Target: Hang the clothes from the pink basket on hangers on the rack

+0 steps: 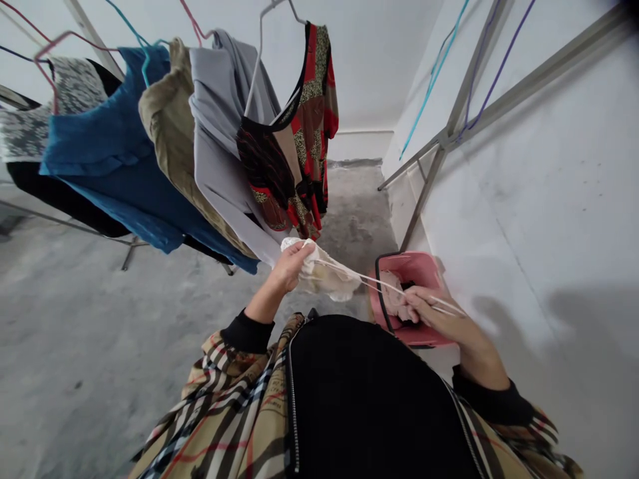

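My left hand [294,263] is closed on the gathered edge of a thin white garment [334,283], partly see-through, which hangs toward the right. From the garment, thin pale strands [372,278] run to my right hand [430,309]. Its fingers are closed around them, and their ends stick out beyond the hand. Whether they are straps or a slim wire hanger I cannot tell. Below my right hand stands a pink bucket [417,263] with a dark handle. Pale pink cloth [393,293] and something black lie inside it.
Several garments hang on the left, among them a patterned red top [314,120], a grey garment [219,133] and a blue top [94,146]. Metal rack bars [424,193] stand by the right wall. A blue hanger [432,83] and a purple hanger [499,63] hang there.
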`<state>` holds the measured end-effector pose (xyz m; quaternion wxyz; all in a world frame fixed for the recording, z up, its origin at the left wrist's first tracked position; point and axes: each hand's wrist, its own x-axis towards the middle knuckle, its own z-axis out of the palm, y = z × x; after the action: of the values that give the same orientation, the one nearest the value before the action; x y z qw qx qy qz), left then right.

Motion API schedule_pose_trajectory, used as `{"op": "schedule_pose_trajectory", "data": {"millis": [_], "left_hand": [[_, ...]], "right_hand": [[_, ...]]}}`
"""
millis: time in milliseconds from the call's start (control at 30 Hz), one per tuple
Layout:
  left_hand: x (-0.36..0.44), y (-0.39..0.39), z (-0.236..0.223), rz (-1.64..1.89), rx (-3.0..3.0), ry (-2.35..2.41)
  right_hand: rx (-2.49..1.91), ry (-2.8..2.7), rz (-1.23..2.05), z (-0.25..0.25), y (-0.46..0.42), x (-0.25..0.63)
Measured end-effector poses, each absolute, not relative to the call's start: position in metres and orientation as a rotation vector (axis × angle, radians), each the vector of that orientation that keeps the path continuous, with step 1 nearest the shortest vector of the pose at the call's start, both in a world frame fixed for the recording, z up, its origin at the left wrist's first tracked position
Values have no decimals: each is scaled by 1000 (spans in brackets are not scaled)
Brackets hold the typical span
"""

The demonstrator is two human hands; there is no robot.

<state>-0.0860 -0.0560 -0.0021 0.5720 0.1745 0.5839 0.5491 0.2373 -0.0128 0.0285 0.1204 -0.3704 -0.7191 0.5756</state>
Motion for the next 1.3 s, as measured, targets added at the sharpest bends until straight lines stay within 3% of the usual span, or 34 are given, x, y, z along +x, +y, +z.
{"op": "schedule_pose_trajectory", "data": {"millis": [200, 467, 600, 767, 1033, 1300], "left_hand": [[-87, -66, 11, 1173, 992, 1555], [-54, -84, 27, 458, 2012, 1947], [-53, -89, 38, 341, 2362, 1999], [-56, -91, 48, 65, 2218, 1955], [-53, -103, 57, 166, 2141, 2195], [-43, -107, 65, 286, 2136, 2291]], "right_hand": [[-1007, -2142, 1755, 14, -12, 207], [-993, -2048, 1487, -5, -5, 141], [-957, -1981, 1515, -13, 8, 134], [-912, -1950, 1432, -12, 23, 137], [-1208, -1486, 918, -47, -13, 161], [-1475, -1456, 1310, -118, -27, 139]]}}
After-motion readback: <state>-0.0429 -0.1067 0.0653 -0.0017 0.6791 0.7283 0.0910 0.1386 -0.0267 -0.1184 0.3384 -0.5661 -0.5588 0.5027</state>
